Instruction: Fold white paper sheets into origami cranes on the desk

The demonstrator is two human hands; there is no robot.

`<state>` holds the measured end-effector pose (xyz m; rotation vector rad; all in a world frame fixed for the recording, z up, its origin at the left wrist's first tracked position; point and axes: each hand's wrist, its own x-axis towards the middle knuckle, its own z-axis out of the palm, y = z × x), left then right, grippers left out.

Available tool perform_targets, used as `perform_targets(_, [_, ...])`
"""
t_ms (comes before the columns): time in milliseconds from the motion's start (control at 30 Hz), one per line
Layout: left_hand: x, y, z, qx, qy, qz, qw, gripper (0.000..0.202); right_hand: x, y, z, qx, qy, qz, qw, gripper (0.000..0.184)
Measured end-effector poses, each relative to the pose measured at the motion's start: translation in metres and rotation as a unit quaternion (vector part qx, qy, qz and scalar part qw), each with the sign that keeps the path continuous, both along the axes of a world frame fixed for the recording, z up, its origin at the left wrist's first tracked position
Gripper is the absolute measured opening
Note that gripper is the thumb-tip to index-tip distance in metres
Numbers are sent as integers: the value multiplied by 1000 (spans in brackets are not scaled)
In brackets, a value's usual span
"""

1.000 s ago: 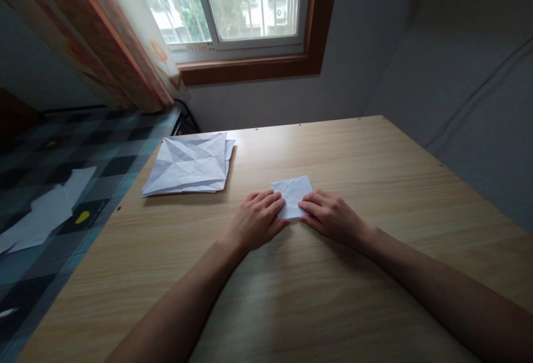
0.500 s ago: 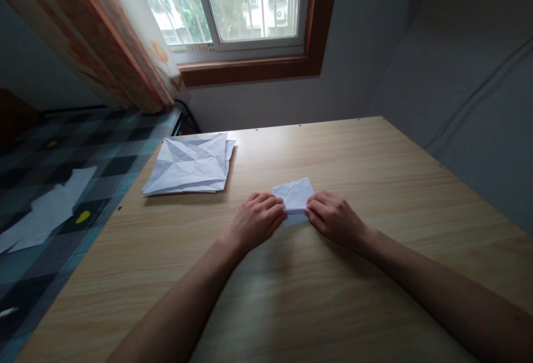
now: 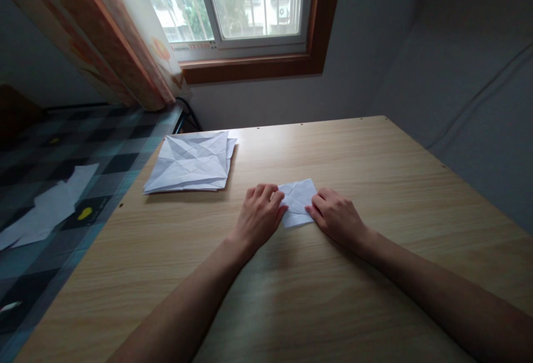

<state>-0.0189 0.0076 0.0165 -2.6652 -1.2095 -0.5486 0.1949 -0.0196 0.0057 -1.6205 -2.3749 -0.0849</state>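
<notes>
A small piece of folded white paper lies on the wooden table, with crease lines across its upper face and a lower flap toward me. At its left edge, my left hand has its fingers curled and its thumb on the paper. My right hand pinches the right edge between thumb and bent fingers. Both hands cover the side edges of the paper, so those parts are hidden.
A stack of creased white paper sheets lies at the far left of the table. Left of the table, more white paper rests on a checked cloth. A window and curtain are beyond.
My left hand has lifted its fingers slightly and shifted up, and the raised fold along the paper's front now lies flatter. My right hand has barely moved.
</notes>
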Motion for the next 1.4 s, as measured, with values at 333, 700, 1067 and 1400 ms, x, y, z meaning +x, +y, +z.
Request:
perform_targets(333, [5,-7,2,-11,71,-201,977,24,-3,1,0,-17,-33,-12,999,22])
perform_targets(700, [4,-11,8,-67,73,-157,983,34,35,8,1,-41,103,167,980,24])
perform_targets(1067, [1,-11,10,-85,84,-89,989,50,48,8,19,-144,146,279,938,21])
perform_targets(1400, [-10,-4,12,-120,78,-102,984,47,45,17,-2,-1,294,-2,956,32])
